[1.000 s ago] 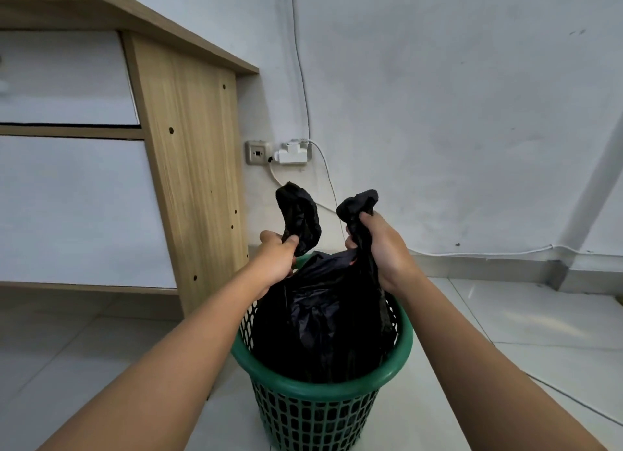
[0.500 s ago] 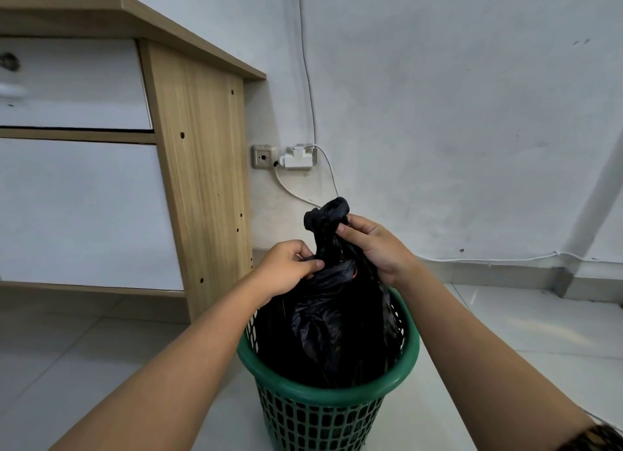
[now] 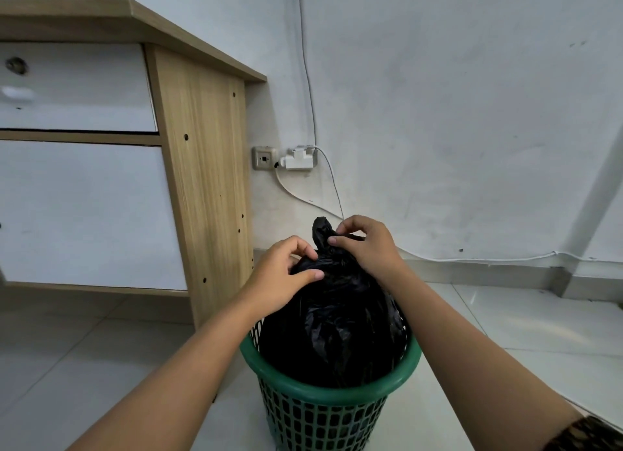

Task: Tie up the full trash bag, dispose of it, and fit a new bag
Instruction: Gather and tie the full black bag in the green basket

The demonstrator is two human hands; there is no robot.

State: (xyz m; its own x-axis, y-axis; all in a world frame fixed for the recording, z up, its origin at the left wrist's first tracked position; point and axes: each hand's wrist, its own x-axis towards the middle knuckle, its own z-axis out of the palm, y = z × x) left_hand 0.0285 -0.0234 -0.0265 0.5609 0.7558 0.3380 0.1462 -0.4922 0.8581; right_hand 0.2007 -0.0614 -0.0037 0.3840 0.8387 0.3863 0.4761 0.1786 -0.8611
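A full black trash bag (image 3: 337, 322) bulges out of a green perforated plastic basket (image 3: 323, 396) on the floor. Its top is gathered into a twisted neck with one end sticking up between my hands. My left hand (image 3: 283, 275) pinches the bag's plastic at the left of the neck with thumb and fingers. My right hand (image 3: 364, 244) pinches the neck from the right, fingertips curled over the twisted end. Both hands meet above the bag's top.
A wooden desk (image 3: 202, 167) with white drawer fronts stands just left of the basket. A wall socket and white adapter (image 3: 290, 158) with cables sit on the wall behind. A cable (image 3: 488, 258) runs along the skirting. Tiled floor (image 3: 526, 322) spreads to the right.
The two bag ends, held apart a second ago, have been brought together and crossed. Both hands have dropped lower onto the bag's neck, and the bag top is now bunched tight.
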